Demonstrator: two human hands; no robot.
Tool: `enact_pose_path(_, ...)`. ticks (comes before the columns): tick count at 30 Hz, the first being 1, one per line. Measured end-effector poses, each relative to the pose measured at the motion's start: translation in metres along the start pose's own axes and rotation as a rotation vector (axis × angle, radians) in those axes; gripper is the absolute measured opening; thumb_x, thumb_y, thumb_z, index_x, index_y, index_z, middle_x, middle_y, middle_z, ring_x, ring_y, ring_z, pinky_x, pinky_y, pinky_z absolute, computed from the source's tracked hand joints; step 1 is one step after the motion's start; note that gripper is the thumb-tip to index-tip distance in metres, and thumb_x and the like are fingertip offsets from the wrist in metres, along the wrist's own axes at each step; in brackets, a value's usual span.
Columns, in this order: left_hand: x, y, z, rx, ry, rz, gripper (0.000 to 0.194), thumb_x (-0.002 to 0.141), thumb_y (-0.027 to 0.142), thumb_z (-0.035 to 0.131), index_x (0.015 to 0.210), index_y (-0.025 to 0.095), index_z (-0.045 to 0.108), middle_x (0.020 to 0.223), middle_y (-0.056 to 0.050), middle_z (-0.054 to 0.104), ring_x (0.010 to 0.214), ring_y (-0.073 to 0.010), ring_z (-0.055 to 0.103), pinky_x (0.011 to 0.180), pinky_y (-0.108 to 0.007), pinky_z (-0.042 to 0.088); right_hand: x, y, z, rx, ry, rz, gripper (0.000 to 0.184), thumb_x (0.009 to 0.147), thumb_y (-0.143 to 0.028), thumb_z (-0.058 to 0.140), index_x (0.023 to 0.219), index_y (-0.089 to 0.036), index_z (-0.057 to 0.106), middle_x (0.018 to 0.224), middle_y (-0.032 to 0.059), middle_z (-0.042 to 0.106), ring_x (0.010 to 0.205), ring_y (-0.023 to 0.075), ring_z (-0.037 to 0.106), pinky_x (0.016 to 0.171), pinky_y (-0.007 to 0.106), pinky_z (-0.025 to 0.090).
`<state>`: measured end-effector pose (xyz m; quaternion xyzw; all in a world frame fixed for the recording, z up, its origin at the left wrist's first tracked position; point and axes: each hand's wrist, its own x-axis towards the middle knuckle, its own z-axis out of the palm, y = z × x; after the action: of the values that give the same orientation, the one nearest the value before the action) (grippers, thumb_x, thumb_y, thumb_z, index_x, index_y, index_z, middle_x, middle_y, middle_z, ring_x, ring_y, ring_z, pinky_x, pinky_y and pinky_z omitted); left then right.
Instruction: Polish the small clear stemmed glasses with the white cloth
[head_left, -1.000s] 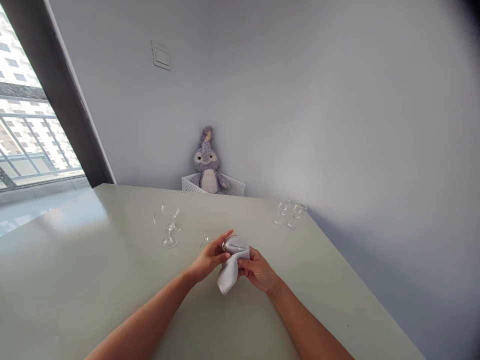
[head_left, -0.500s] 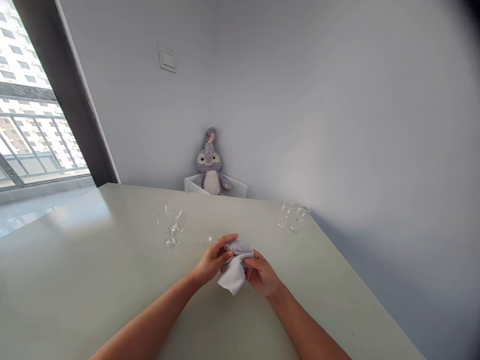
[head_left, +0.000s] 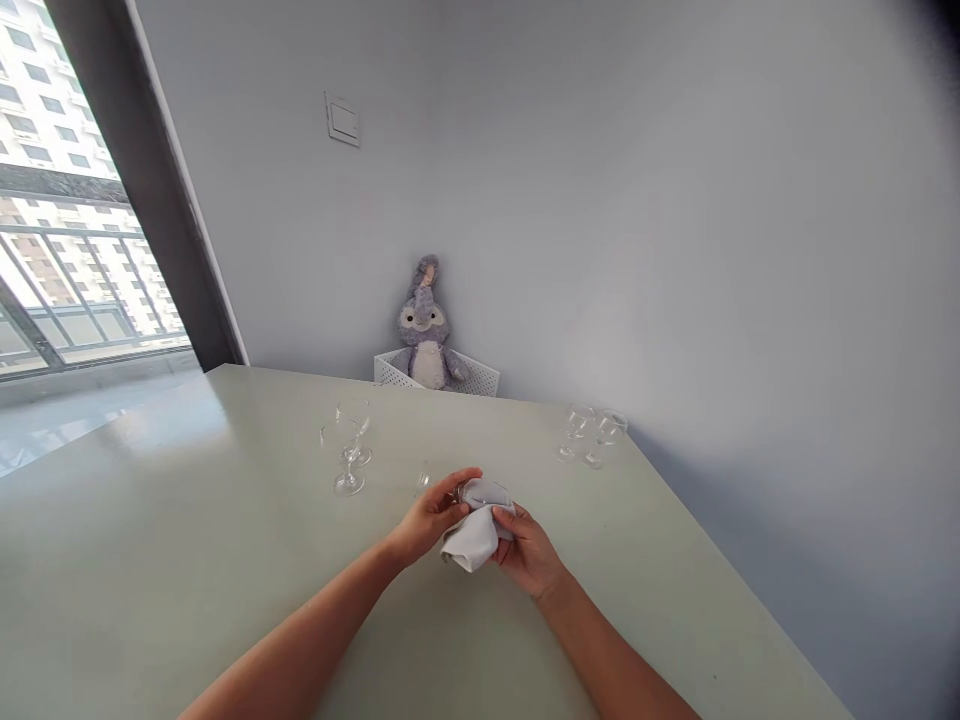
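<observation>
My left hand [head_left: 436, 515] is closed around a clear stemmed glass [head_left: 486, 490] tipped on its side above the table. Beyond the fingers, a faint clear piece [head_left: 423, 480], seemingly the glass's foot, points left. My right hand [head_left: 529, 548] grips a white cloth [head_left: 471, 540] with thumb and fingers. The cloth is pressed to the glass's bowl, and pale cloth shows through the bowl wall. A loose end hangs between my hands. Part of the bowl and most of the stem are hidden by the cloth and left fingers.
Two stemmed glasses [head_left: 349, 455] stand upright on the pale table [head_left: 225, 560] left of my hands. Another two stemmed glasses [head_left: 592, 435] stand near its right edge. Behind the table, a plush rabbit [head_left: 426, 335] sits in a white perforated basket [head_left: 480, 380] against the wall.
The view has shifted slightly, so everything sits a little further right. The cloth's hanging end has drawn up and folded. Both hands keep their hold.
</observation>
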<state>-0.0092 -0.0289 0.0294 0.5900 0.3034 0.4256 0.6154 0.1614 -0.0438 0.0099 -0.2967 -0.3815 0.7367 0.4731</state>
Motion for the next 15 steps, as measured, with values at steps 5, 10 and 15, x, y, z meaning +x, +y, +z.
enact_pose_path(5,0.002,0.003,-0.002,-0.004,0.051,0.010,0.053,0.075,0.040,0.058,0.124,0.020,0.044,0.097,-0.006,0.058,0.085,-0.0164,0.054,0.079,-0.033,0.045,-0.003,-0.003,0.003,-0.330,-0.079,-0.088,0.030,0.072,-0.037,0.065,0.094,-0.016,0.064,0.075,0.0035,0.061,0.063,0.0148,0.054,0.056,0.028,0.047)
enact_pose_path(10,0.003,-0.003,-0.002,0.002,0.134,-0.125,0.053,0.080,0.052,0.044,0.120,0.017,0.047,0.068,0.001,0.050,0.063,-0.0115,0.051,0.065,-0.030,0.047,-0.007,0.000,0.010,-0.736,0.002,-0.297,0.020,0.067,-0.033,0.069,0.077,-0.016,0.066,0.071,0.0019,0.060,0.068,0.0152,0.051,0.067,0.028,0.044)
enact_pose_path(15,-0.002,-0.001,0.001,-0.015,0.006,-0.050,0.053,0.079,0.043,0.052,0.127,0.023,0.040,0.084,-0.002,0.055,0.069,-0.0103,0.050,0.062,-0.022,0.042,-0.002,0.003,0.004,-0.134,0.053,-0.063,0.028,0.073,-0.042,0.062,0.086,-0.017,0.062,0.067,0.0011,0.058,0.054,0.0125,0.053,0.049,0.025,0.045)
